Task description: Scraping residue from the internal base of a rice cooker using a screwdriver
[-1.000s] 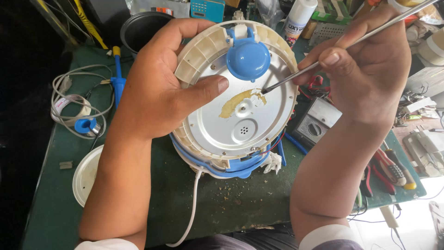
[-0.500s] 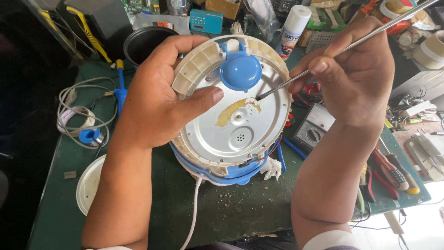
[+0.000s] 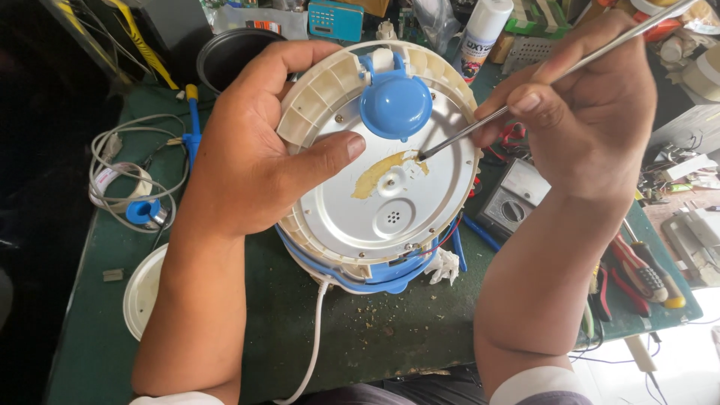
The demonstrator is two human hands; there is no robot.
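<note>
My left hand (image 3: 255, 150) grips the rim of a round white appliance lid (image 3: 379, 202), thumb pressed on its metal inner plate. The lid stands tilted over a blue and white cooker body (image 3: 375, 274). A blue dome cap (image 3: 395, 105) sits near the lid's top, and a yellowish residue patch (image 3: 375, 176) lies at the centre. My right hand (image 3: 592, 112) holds a long thin metal tool (image 3: 525, 97) like a pen. Its tip touches the right end of the residue.
A green work mat (image 3: 360, 337) covers the bench. A white power cord (image 3: 315, 337) trails toward me. Coiled cable (image 3: 120, 180) and a white disc (image 3: 142, 289) lie left. A grey meter (image 3: 514, 199), pliers and screwdrivers (image 3: 637, 270) lie right. A dark pot (image 3: 229, 52) stands behind.
The tool tip has stayed at the residue patch, shifting slightly along its right end. My left hand keeps the same grip on the lid.
</note>
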